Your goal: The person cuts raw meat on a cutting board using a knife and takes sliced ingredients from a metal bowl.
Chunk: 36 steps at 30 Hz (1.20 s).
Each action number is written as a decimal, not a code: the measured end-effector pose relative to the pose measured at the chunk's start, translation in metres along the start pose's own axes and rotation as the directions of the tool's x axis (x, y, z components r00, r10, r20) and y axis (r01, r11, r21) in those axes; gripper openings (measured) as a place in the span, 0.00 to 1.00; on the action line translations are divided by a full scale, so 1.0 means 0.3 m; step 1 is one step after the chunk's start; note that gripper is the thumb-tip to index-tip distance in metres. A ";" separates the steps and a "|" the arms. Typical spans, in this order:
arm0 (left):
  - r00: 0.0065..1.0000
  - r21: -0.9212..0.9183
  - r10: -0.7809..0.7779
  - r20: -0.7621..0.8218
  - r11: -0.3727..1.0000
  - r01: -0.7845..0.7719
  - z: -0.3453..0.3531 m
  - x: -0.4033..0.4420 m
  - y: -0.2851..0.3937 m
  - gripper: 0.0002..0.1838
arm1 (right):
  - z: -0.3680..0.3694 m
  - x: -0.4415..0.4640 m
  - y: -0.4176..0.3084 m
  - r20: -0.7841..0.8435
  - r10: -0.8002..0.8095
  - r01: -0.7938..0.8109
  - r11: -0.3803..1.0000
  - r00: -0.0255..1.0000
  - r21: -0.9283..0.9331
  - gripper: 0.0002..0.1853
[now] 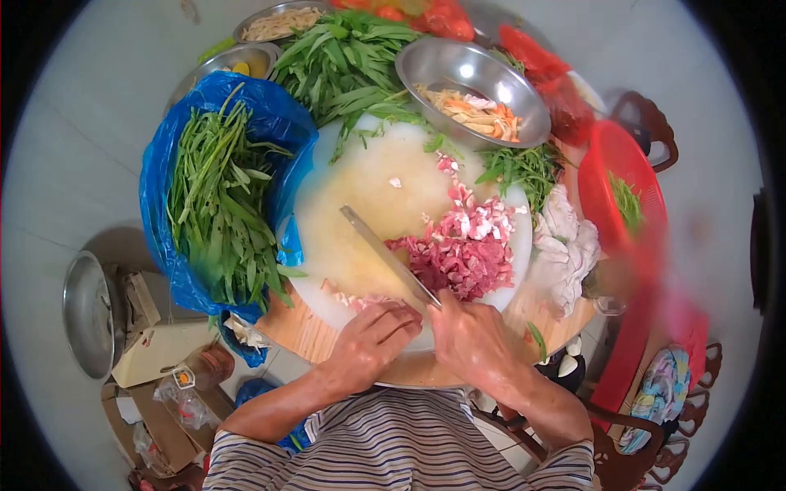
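Observation:
A knife [389, 255] is held in my right hand [473, 340], its blade slanting up and left over the round white cutting board [327, 204]. My left hand [375, 337] lies at the board's near edge with its fingers bent together, touching pale pink strips of meat [348, 299]; whether it grips a piece is hidden. Right of the blade is a pile of chopped red meat [467, 266], with paler, fattier bits [483, 219] at its far side. A small white scrap [395, 182] sits alone near the board's middle.
Leafy greens [221, 196] fill a blue bag [155, 180] at left; more greens [344, 61] lie behind the board. A steel bowl [409, 69] holds pale and orange strips. At right are a crumpled whitish cloth or bag [565, 245] and a red basket [598, 180].

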<state>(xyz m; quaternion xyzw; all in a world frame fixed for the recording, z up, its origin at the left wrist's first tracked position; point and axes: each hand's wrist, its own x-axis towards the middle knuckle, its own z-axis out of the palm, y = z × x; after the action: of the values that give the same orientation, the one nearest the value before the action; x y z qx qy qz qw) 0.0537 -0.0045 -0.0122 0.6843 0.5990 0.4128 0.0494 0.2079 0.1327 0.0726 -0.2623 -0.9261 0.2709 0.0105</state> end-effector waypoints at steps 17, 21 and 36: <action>0.994 0.030 -0.030 0.108 0.999 0.027 -0.012 0.007 -0.013 0.22 | 0.022 -0.003 -0.003 0.062 -0.074 0.078 0.995 0.995 -0.069 0.08; 0.996 -0.017 -0.054 0.067 0.998 0.055 -0.017 0.001 -0.001 0.25 | 0.002 0.011 0.009 0.014 0.019 -0.019 1.000 1.000 0.012 0.11; 0.990 0.013 -0.026 0.141 1.000 0.024 -0.032 0.007 -0.032 0.22 | -0.018 -0.093 -0.038 0.161 -0.009 0.028 0.994 0.987 -0.110 0.09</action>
<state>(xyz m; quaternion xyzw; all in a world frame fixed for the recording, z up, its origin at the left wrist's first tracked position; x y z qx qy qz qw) 0.0400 -0.0040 -0.0102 0.7045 0.6048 0.3595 0.0931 0.2274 0.1135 0.0864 -0.2312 -0.9401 0.2387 -0.0762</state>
